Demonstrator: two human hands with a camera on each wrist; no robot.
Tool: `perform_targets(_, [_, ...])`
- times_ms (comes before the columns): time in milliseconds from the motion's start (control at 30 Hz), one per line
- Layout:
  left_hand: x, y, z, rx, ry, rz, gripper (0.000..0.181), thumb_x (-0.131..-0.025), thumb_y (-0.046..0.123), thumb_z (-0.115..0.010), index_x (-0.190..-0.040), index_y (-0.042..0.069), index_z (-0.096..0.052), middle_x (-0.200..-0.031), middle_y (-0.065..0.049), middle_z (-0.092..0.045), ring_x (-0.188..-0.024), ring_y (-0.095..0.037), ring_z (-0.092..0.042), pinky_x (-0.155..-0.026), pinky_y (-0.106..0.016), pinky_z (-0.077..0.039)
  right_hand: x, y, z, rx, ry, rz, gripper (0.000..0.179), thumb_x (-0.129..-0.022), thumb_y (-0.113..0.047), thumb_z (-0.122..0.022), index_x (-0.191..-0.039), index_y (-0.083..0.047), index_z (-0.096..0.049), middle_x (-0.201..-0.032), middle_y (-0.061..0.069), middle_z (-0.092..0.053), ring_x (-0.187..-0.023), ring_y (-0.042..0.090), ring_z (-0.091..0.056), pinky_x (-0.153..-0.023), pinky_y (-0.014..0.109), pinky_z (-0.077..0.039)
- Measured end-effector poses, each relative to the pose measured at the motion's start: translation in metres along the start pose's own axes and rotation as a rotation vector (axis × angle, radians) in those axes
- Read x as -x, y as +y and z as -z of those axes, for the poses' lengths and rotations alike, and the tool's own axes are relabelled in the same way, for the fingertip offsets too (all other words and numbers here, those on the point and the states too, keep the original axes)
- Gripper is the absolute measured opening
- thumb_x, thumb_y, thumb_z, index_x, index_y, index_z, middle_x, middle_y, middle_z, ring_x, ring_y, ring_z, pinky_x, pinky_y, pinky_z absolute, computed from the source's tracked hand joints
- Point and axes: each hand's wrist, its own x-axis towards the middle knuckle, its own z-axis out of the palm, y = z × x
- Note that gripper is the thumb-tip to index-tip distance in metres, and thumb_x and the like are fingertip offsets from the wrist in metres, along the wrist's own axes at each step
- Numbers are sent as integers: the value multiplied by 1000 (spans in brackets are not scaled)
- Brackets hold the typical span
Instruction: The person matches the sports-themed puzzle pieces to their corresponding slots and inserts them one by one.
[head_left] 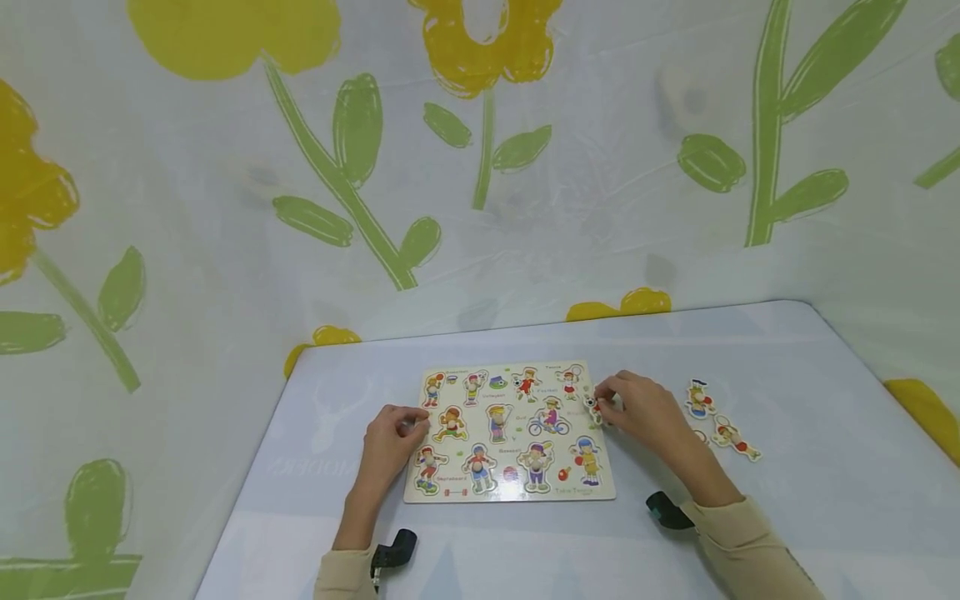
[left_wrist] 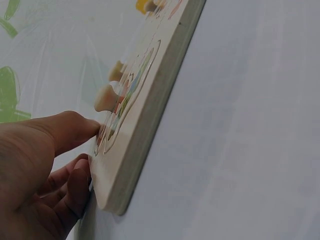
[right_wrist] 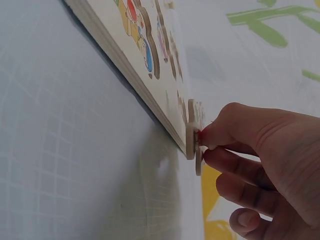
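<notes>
A pale wooden puzzle board [head_left: 604, 490] with painted sports figures lies flat on the table. My left hand [head_left: 392, 440] grips its left edge, the thumb [left_wrist: 80, 131] on top by a knobbed figure and the other fingers curled against the side. At the board's right edge, my right hand [head_left: 647, 412] pinches a small football-player puzzle piece [head_left: 591, 407] between thumb and fingers. The right wrist view shows this piece [right_wrist: 190, 137] edge-on beside the board's corner, its knob mostly covered by the fingertips. Several figures on the board carry round wooden knobs [left_wrist: 106, 98].
Right of the board lie loose puzzle pieces: a figure in a dark cap [head_left: 699, 400], a racket player [head_left: 737, 437], and another partly hidden behind the right hand. The pale table [head_left: 510, 550] meets a flower-printed cloth [head_left: 600, 167] at the back.
</notes>
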Motion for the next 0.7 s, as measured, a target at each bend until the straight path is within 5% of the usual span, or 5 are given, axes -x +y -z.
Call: perform_targets(700, [0, 3, 1, 20, -1, 18, 16, -85, 20, -74, -100, 15, -75, -92, -4, -60, -71, -12, -50, -62, -21, -40, -7, -21, -10, 1, -28, 6, 12, -81, -19, -77, -91, -13, -75, -84, -3, -68, -71, 10, -56, -67, 31, -50])
